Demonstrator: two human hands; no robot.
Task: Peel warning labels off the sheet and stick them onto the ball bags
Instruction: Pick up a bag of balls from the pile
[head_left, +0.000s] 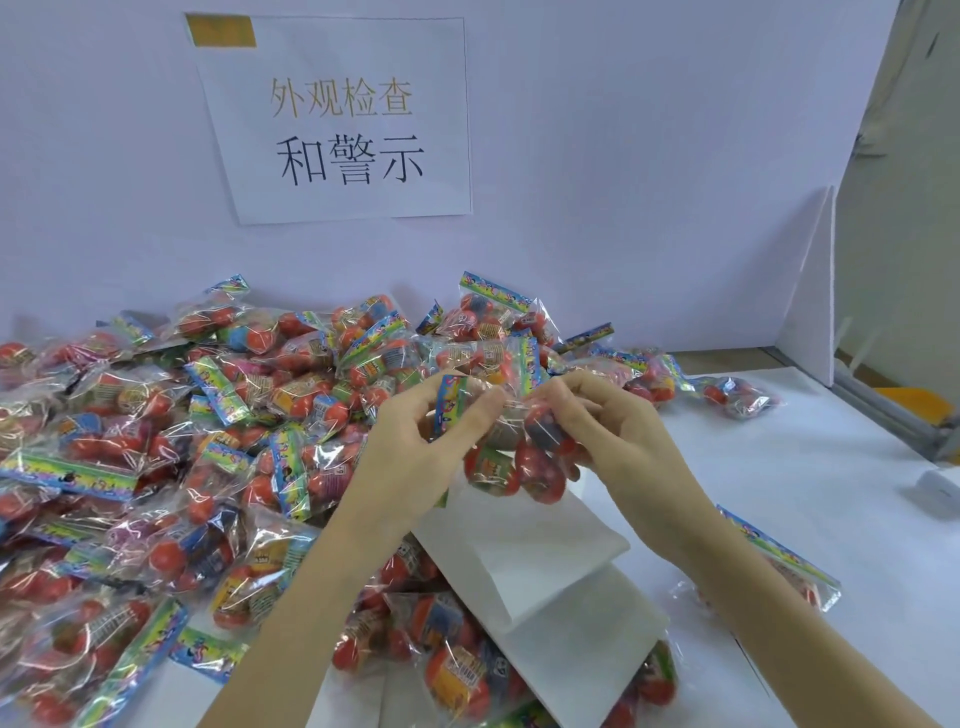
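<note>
Holding one ball bag (511, 447) up above the white sheets (540, 566), the left hand (415, 441) and right hand (608, 431) are both pinching it; most bags in the pile (156, 441) on the desk (779, 493) are apparently still waiting.

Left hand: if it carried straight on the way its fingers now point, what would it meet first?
The left hand already pinches the held ball bag. Its fingers point right, so beyond the bag it would likely meet the right hand, gripping the bag's other side. Depth is unclear.
</note>
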